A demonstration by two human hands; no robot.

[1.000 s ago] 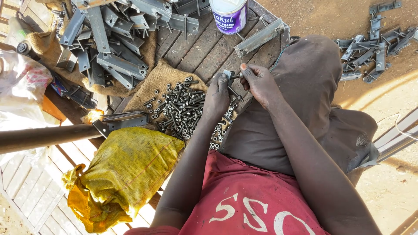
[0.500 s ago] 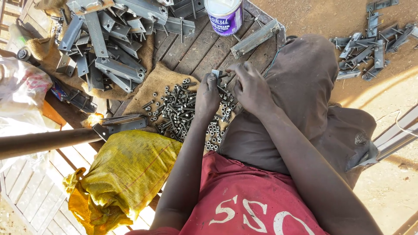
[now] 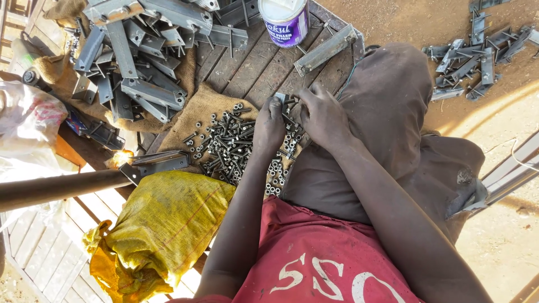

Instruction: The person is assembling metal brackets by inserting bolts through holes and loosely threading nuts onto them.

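Steel bolts and nuts (image 3: 230, 143) lie heaped on a coarse burlap sheet (image 3: 205, 109), dark, threaded and faintly shiny, spread from the heap's centre towards my knee. My left hand (image 3: 268, 126) sits at the pile's 3 o'clock edge, fingers curled down among the loose pieces; whether they pinch anything I cannot tell. My right hand (image 3: 323, 115) is just beside it, fingertips bent towards the left hand over a small metal piece (image 3: 289, 101) between them, though the hold itself is hidden.

At 12 o'clock from my hands a white and purple paint tin (image 3: 286, 19) stands on the weathered plank platform (image 3: 252, 62), with a flat grey bracket (image 3: 325, 50) lying near it. At 10 o'clock angled steel brackets (image 3: 140, 62) pile up, sharp-cornered and dull. At 8 o'clock a crinkled yellow woven sack (image 3: 160, 224) slumps close to my left forearm, and a rusty round pipe (image 3: 56, 188) runs in from the left edge. Open room lies mostly at 3 o'clock, on bare sandy ground (image 3: 505, 235), beyond my brown trousers (image 3: 387, 129). More brackets (image 3: 477, 56) are scattered at 2 o'clock.
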